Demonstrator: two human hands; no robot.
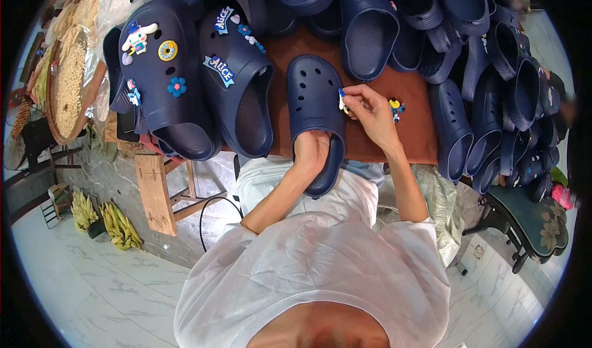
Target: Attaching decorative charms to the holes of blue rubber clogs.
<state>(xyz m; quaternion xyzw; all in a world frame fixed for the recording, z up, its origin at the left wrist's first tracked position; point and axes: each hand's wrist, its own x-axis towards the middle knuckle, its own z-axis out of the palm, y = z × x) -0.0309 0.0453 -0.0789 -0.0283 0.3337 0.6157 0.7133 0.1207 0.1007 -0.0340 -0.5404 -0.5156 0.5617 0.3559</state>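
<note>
Pinching a small charm point(341, 99) at the clog point(316, 110) edge, the right hand point(370, 110) is risking a slip; the left hand point(311, 150) is bracing inside, its grip hidden.

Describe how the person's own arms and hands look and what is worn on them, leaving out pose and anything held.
Both forearms are bare and come up from short, loose white sleeves of a plain white top. The left hand and right hand wear no gloves. No watch, bracelet or ring shows on either, and no markings are visible.
</note>
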